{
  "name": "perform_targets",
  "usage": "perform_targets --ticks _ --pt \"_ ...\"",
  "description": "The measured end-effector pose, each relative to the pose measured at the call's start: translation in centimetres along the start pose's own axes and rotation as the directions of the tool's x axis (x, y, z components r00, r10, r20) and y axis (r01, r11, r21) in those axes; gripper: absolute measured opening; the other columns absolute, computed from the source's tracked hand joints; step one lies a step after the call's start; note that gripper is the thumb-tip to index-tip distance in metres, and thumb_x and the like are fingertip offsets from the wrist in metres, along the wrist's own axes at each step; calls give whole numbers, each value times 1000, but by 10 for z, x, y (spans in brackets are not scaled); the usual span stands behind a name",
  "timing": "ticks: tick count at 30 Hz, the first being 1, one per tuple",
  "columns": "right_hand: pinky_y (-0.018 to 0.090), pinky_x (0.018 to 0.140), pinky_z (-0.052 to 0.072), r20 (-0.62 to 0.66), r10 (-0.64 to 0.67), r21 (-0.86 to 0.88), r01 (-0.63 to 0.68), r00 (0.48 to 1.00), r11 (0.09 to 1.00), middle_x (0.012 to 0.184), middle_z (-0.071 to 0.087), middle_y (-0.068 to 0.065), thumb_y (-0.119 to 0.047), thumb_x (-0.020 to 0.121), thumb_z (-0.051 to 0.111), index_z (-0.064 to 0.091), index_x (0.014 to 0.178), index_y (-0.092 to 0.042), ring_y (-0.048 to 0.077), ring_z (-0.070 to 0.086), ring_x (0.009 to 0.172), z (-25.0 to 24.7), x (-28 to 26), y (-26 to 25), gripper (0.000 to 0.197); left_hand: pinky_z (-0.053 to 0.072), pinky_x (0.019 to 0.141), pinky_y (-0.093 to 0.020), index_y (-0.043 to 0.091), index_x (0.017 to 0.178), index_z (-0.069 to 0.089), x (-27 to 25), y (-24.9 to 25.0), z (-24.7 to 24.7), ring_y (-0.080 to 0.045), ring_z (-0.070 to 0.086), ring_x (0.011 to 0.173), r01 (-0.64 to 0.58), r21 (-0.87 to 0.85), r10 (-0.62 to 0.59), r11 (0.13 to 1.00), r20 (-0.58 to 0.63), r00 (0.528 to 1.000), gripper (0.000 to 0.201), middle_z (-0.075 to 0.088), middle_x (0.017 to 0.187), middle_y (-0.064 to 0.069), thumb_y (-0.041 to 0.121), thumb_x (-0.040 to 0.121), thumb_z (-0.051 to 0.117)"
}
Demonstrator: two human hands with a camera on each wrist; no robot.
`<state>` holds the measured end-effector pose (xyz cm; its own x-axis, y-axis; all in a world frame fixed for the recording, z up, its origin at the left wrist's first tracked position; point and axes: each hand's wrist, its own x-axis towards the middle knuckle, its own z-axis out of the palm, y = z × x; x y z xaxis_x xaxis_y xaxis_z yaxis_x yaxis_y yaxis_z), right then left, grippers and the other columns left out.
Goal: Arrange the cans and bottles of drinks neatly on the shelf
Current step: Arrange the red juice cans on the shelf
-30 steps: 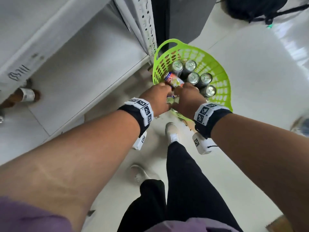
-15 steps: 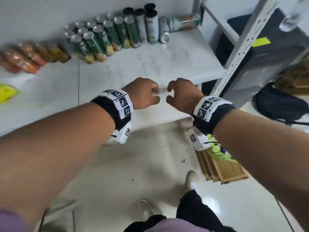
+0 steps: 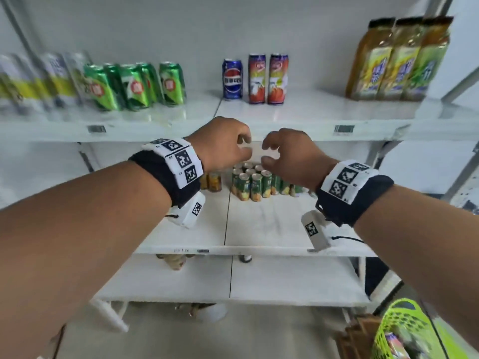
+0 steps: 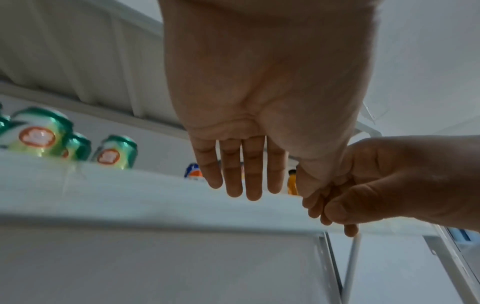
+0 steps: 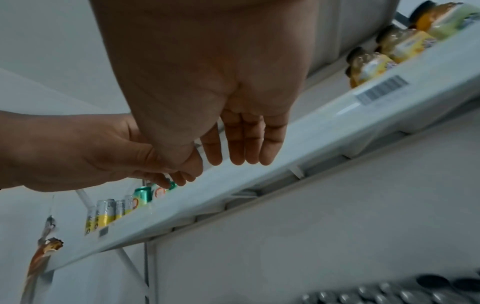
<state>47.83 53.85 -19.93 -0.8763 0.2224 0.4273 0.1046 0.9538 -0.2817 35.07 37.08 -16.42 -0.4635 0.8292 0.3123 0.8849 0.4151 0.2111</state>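
Both hands hover side by side just below the front lip of the upper shelf (image 3: 285, 120). My left hand (image 3: 243, 149) has loosely curled fingers with no can or bottle in them; in the left wrist view its fingers (image 4: 244, 181) hang nearly straight. My right hand (image 3: 269, 154) is the same, its fingers (image 5: 241, 148) relaxed and bare. On the upper shelf stand green cans (image 3: 134, 86), a blue can (image 3: 232, 79), two tall red-orange cans (image 3: 268, 79) and yellow-green bottles (image 3: 396, 60). Small green cans (image 3: 252, 182) are grouped on the middle shelf behind my hands.
White-and-yellow cans (image 3: 39, 81) fill the upper shelf's far left. Orange cans (image 3: 213, 181) stand left of the small green ones. A lime-green basket (image 3: 404, 330) holding more drinks sits low at the right on a wooden stand. A bare stretch of upper shelf lies between the red-orange cans and the bottles.
A second ago both hands were down in the green basket among the cans. They have since risen to the upper shelf's edge with no can in them, and my view lifted to the shelves.
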Motion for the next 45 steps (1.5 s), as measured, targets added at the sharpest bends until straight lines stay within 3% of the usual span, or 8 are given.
perform_targets --ticks 11,16,23,27,31,37,39,45 --pt "31 77 42 -183 -140 -134 117 973 984 101 69 9 -28 86 72 73 107 -15 29 62 91 -86 127 -26 25 35 73 -26 18 111 77 68 -25 -104 -22 63 97 -43 147 72 988 -199 977 26 73 105 0 37 94 73" --pt "35 84 46 -212 -175 -194 134 961 972 104 69 12 -33 88 72 73 112 -14 32 63 96 -108 187 7 31 44 79 -30 20 112 76 134 -23 -118 -20 63 98 -53 180 93 982 -222 971 30 72 105 3 43 94 73" --pt "30 84 45 -105 -89 -240 61 991 969 114 66 5 -44 86 76 69 122 -22 24 62 107 -117 264 72 44 48 88 -30 25 129 69 234 -31 -109 -16 61 110 15 190 20 982 -181 983 43 68 126 4 49 94 73" --pt "33 91 50 82 -34 -228 52 996 972 119 64 -1 -55 82 76 63 130 -30 21 60 111 -110 291 98 56 46 91 -30 26 142 60 276 -38 -94 -22 59 123 79 196 -61 977 -95 994 53 62 141 0 47 94 71" --pt "32 79 52 258 -32 -201 86 966 976 110 65 -5 -50 80 82 62 114 -31 18 62 99 -99 299 106 43 48 86 -31 29 143 58 294 -43 -81 -24 60 122 113 247 -122 962 23 992 55 59 144 1 45 92 72" --pt "25 55 39 152 -56 -187 85 987 979 88 54 -11 -38 81 84 56 102 -20 7 52 74 -101 271 96 40 48 72 -27 22 116 67 272 -33 -76 -19 63 99 33 170 -26 985 -46 999 35 66 110 6 37 87 80" --pt "25 54 39 123 -57 -213 82 991 974 86 53 -10 -34 80 84 56 104 -19 14 54 75 -109 253 89 40 49 72 -22 20 111 70 257 -25 -79 -16 63 93 -32 115 42 993 -84 996 34 64 101 10 35 84 85" --pt "28 65 47 -37 -11 -187 4 999 982 96 65 1 -28 80 80 65 111 -19 23 61 85 -145 175 62 36 56 85 -35 18 115 70 203 20 -80 -21 62 98 -152 36 156 988 -164 974 33 63 109 0 34 87 77"
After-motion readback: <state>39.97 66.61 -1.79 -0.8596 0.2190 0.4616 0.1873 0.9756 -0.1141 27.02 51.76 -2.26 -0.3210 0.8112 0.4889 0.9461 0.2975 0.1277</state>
